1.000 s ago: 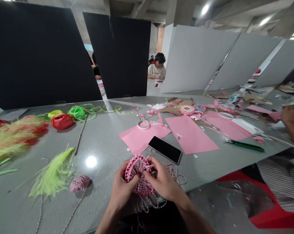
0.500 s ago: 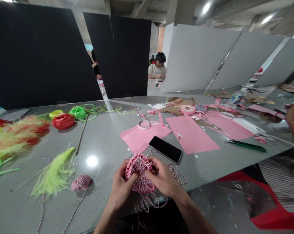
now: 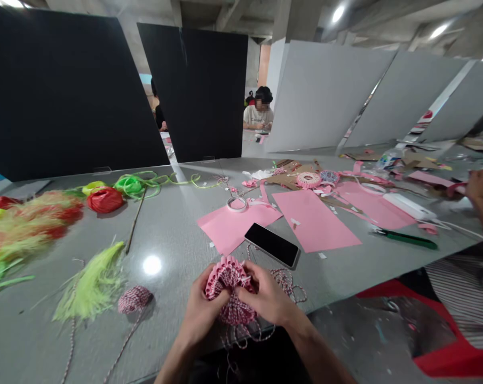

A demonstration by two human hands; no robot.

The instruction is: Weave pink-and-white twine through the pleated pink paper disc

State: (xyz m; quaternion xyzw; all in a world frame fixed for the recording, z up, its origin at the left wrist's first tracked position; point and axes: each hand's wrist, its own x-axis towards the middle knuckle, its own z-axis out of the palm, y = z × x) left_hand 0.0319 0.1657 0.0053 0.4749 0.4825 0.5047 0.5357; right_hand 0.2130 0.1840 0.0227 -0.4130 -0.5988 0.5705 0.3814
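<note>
The woven piece (image 3: 229, 290) is clasped by the closed left grip (image 3: 203, 309) and right grip (image 3: 267, 296); the loose twine (image 3: 287, 282) could be snagged if tugged

pink weave (image 3: 230, 277): left hand (image 3: 204, 304) and right hand (image 3: 267, 294) cover much of it, so the strands under the fingers are hidden. both forearms run off the bottom edge. twine (image 3: 120, 345) also runs off there, end not visible. red-green tuft (image 3: 25, 229) is cut by the left edge. co-worker's hand (image 3: 482, 185) is cut by the right edge, and i can't tell what it grips. striped sleeve (image 3: 465, 288) is cut off too. bottle (image 3: 390, 158) label is too small to read. bits on the cardboard (image 3: 283, 180) are too small to tell.
</note>
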